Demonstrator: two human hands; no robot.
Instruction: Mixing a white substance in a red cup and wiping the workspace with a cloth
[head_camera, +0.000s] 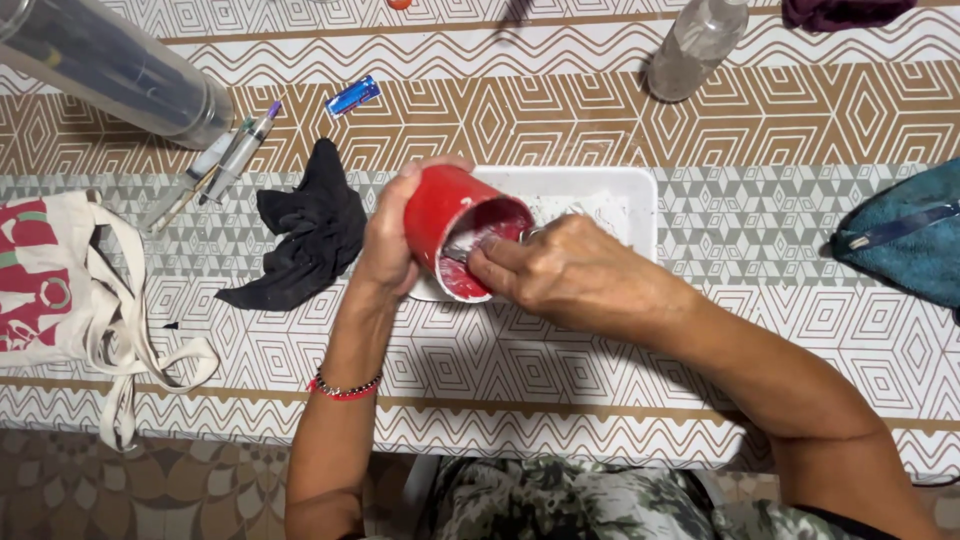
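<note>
Head view, looking down over the counter (600, 360), which is covered in a patterned cloth. Left hand (385, 245) is wrapped around a red cup (440, 215), grip clamped on its wall, with the cup tipped on its side so the mouth faces right. The cup sits over the near left corner of a white tray (610, 195). Inside wall of the cup shows a pale, whitish coating.

Right hand (560, 275) is at the cup mouth, fingers pinched together on a small metal tool (470, 250) whose tip reaches inside; what kind of tool, I cannot tell. It looks like scraping or stirring of the coating.

Judgement on doing this well: keep the cup mouth over the tray so anything that falls lands there, hold the cup steady against the push of the tool, and turn the cup a little at a time so the whole inner wall is reached.

Nearby: a black cloth (305, 230) just left of the cup, pens (235, 155) beyond it, a cloth tote bag (60, 290) at far left, a clear plastic bottle (695, 45) and a teal towel (905, 240) to the right.
</note>
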